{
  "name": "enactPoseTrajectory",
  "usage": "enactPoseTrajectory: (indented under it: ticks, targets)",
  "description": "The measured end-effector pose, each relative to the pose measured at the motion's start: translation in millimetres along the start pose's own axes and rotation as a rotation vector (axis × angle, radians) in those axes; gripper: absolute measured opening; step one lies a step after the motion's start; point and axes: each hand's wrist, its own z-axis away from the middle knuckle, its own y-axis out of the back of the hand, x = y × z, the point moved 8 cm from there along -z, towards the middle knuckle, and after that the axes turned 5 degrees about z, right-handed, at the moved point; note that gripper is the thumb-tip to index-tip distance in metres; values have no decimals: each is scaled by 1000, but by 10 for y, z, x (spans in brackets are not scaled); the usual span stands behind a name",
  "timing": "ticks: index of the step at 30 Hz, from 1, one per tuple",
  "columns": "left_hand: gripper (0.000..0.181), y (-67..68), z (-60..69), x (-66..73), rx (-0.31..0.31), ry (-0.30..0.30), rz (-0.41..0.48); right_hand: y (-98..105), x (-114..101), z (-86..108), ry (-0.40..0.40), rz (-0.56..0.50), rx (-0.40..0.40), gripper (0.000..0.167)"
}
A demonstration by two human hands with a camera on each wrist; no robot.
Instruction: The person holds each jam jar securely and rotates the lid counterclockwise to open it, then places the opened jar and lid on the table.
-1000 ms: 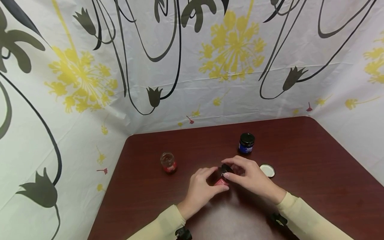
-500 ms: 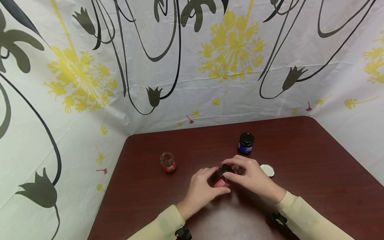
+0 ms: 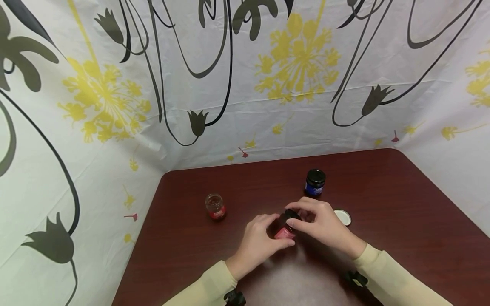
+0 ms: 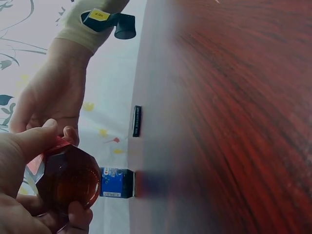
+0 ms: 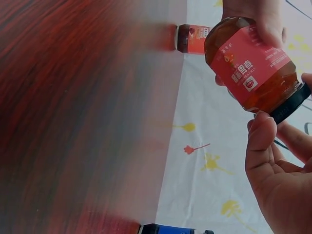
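Your left hand (image 3: 255, 240) is wrapped round the smooth, faceted glass of the red-labelled jar (image 5: 248, 63), and your right hand (image 3: 321, 219) pinches its round, dark lid (image 5: 293, 102), nearer you than the blue-labelled jar (image 3: 314, 187). Any twist should go best with the slick-looking glass braced firmly and the lid gripped evenly.

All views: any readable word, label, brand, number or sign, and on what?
None reads clearly.
Held jar: white Chinese characters, too blurred.
Standing red-labelled jar: white print, too small.
Blue-labelled jar: white print, too small.
Loose lid: pale edge print, too small.
Yellow wrist tag: dark marks, blurred.
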Motion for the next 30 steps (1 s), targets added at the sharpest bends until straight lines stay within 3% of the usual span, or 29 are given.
enactPoseTrajectory:
  ticks: [6, 15, 30]
  targets:
    - [57, 10, 0, 17, -8, 24, 11, -5, -24, -1, -1, 1, -19, 29]
    - [55, 54, 7, 88, -9, -10, -21, -27, -78, 4, 30, -22, -36, 29]
    - [55, 109, 2, 146, -33, -17, -32, -9, -198, 0, 97, -27, -16, 32]
